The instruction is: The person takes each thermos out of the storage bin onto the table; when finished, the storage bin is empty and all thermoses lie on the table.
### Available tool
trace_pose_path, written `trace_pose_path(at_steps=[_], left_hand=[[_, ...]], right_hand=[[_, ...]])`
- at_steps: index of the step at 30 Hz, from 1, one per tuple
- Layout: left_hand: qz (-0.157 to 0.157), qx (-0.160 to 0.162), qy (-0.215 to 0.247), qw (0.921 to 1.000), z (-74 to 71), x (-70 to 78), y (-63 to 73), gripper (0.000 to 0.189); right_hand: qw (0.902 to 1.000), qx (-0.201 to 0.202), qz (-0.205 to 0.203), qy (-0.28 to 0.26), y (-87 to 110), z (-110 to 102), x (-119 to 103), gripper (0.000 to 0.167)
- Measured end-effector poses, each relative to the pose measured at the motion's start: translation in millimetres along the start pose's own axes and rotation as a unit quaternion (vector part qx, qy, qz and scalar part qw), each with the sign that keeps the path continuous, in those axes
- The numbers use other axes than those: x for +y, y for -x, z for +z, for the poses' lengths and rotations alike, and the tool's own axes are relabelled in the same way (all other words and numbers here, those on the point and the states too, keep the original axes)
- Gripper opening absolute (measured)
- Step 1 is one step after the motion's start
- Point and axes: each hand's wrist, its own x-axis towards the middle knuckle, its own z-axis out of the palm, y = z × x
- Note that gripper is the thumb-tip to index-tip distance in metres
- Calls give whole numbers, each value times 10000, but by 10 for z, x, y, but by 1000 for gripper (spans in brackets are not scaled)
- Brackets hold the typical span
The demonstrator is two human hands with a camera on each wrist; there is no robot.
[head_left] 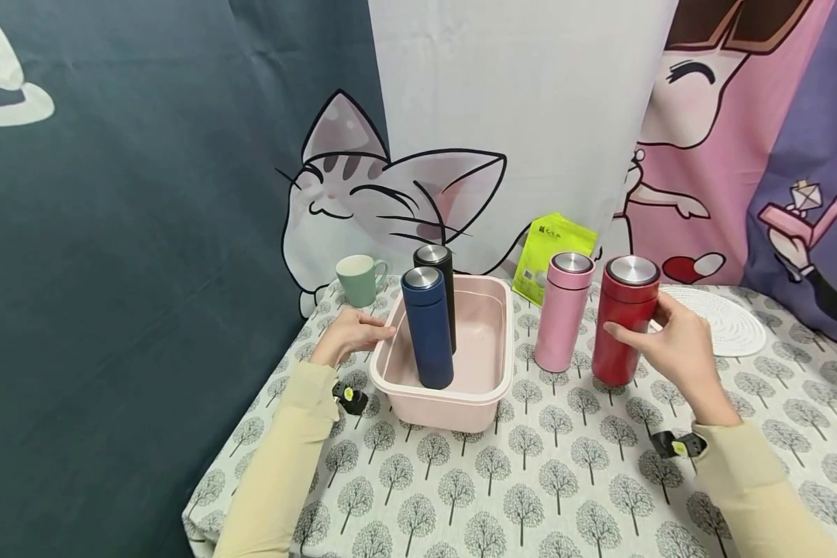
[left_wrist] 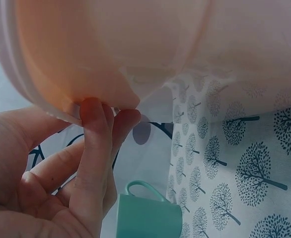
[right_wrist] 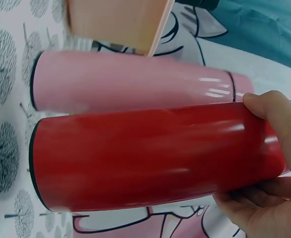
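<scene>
We're looking at both hands at work, and on the right side we have a firm grip: the right hand [head_left: 683,349] wraps thumb and fingers round the upper part of the red bottle [head_left: 624,306], which has a shiny steel top. That bottle is close to upright, just beside the pink bottle [head_left: 561,322], and we can't tell whether its base touches the cloth or hangs slightly above it. Over to the left, the left hand [head_left: 352,333] pinches the left rim of the pale pink basin [head_left: 446,411]; from the left wrist we see fingertips against the outer wall just under the lip, the thumb up at the edge. Inside that basin, two bottles stand upright: the dark blue bottle [head_left: 428,329] in front, and the black bottle [head_left: 449,273] close behind, half covered from our angle. Behind the left hand we spot the green mug [head_left: 356,280], handle towards the right. Beyond the pink bottle there's the lime-green packet [head_left: 547,252], tilted back, and past the right hand lies the white round mat [head_left: 732,325], partly hidden. It's all on the tree-print tablecloth [head_left: 495,480], with the cartoon backdrop [head_left: 167,232] rising behind.
</scene>
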Motion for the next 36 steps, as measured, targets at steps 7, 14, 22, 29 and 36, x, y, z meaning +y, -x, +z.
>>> trace_pose_path(at_steps=[7, 14, 22, 29, 36], left_hand=[[57, -48, 15, 10000, 3, 5, 15, 43], [21, -6, 46, 10000, 28, -3, 24, 44], [62, -13, 94, 9999, 19, 20, 14, 42], [82, -12, 75, 9999, 14, -8, 29, 42], [111, -19, -24, 9999, 4, -26, 32, 42]], right_hand=[[9994, -74, 349, -11, -97, 19, 170, 61], [9980, -138, 605, -71, -119, 69, 316, 60], [9979, -88, 631, -122, -146, 127, 426, 58], [9962, -319, 753, -314, -158, 121, 452, 66], [9960, -394, 749, -298, -149, 132, 479, 72]])
